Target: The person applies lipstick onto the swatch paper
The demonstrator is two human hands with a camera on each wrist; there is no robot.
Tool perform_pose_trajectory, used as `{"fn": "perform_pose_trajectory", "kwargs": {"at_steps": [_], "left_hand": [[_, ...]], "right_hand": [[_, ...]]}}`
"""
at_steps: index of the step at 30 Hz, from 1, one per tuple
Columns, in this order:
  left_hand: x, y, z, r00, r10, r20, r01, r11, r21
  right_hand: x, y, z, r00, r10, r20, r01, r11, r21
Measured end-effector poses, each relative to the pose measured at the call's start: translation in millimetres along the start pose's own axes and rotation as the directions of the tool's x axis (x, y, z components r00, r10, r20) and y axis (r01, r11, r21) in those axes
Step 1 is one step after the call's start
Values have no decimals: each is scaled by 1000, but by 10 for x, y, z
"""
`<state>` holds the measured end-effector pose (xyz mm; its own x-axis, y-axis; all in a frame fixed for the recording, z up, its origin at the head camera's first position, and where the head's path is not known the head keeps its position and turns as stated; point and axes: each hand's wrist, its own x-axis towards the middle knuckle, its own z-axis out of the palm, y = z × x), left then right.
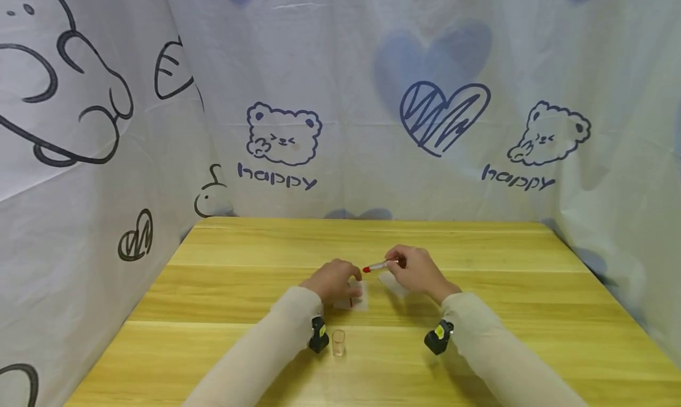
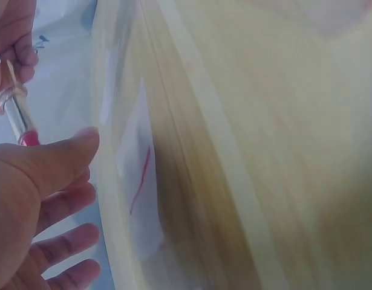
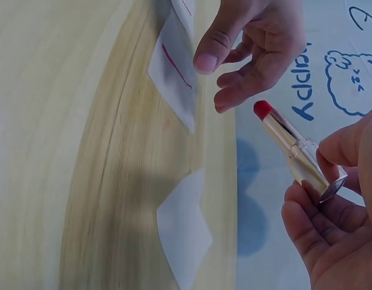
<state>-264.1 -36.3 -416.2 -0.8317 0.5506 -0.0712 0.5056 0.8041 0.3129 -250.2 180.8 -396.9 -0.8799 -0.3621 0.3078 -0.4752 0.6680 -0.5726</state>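
Observation:
My right hand [image 1: 417, 269] grips a lipstick [image 3: 297, 151] by its base, between thumb and fingers. The red tip of the lipstick is exposed and points left, toward my left hand [image 1: 334, 280]. That hand hangs over the table with its fingers relaxed and apart, holding nothing. Below it lies a white paper [image 2: 143, 181] with one thin red stroke. A second white paper [image 3: 184, 229], with no mark visible, lies under my right hand. Part of another paper [image 3: 184, 7] with a red line shows at the top of the right wrist view.
A small clear cap [image 1: 338, 342] stands upright on the wooden table [image 1: 239, 300], near my left wrist. Behind the table and at its sides hangs a white curtain [image 1: 346, 70] printed with hearts and bears.

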Motion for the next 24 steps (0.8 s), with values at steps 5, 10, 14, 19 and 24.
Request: {"fn": "perform_pose_trajectory", "kwargs": {"at_steps": [5, 10, 14, 19, 24], "left_hand": [[47, 101, 33, 999, 39, 9, -39, 999, -8], [106, 164, 116, 996, 80, 27, -81, 996, 36], [143, 206, 159, 994, 100, 48, -103, 991, 81], [169, 248, 186, 992, 114, 60, -120, 986, 115], [163, 316, 198, 991, 109, 84, -119, 985, 125]], "right_hand": [[-7, 35, -35, 998, 48, -49, -48, 999, 5], [-14, 99, -51, 988, 135, -70, -135, 991, 6], [-25, 162, -49, 977, 196, -82, -196, 981, 8], [-38, 249, -59, 971, 220, -93, -221, 975, -1], [-50, 317, -48, 965, 246, -86, -248, 969, -12]]}}
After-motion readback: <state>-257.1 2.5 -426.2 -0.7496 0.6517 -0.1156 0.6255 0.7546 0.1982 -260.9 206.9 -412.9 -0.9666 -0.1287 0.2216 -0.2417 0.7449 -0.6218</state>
